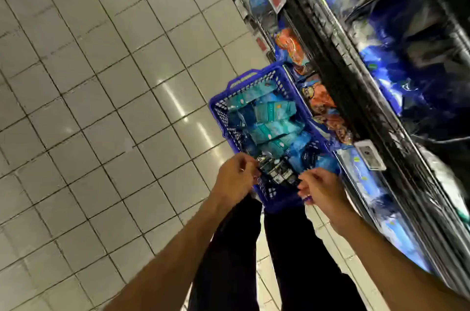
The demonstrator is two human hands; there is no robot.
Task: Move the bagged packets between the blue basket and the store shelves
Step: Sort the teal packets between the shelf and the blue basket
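A blue plastic basket (221, 117) stands on the tiled floor against the store shelves (338, 61). Several teal and blue bagged packets (272, 120) lie inside it. At its near end a dark packet (276, 171) with white labels is stretched between my hands. My left hand (236, 178) pinches the packet's left edge with curled fingers. My right hand (323, 190) pinches its right edge, over the basket's near rim. The image is blurred, so the exact finger contact is unclear.
Shelves run along the right, holding blue and orange packets (320, 101) and price tags (370, 154). Grey floor tiles (101, 107) spread to the left. My dark-trousered legs (254, 260) stand just behind the basket.
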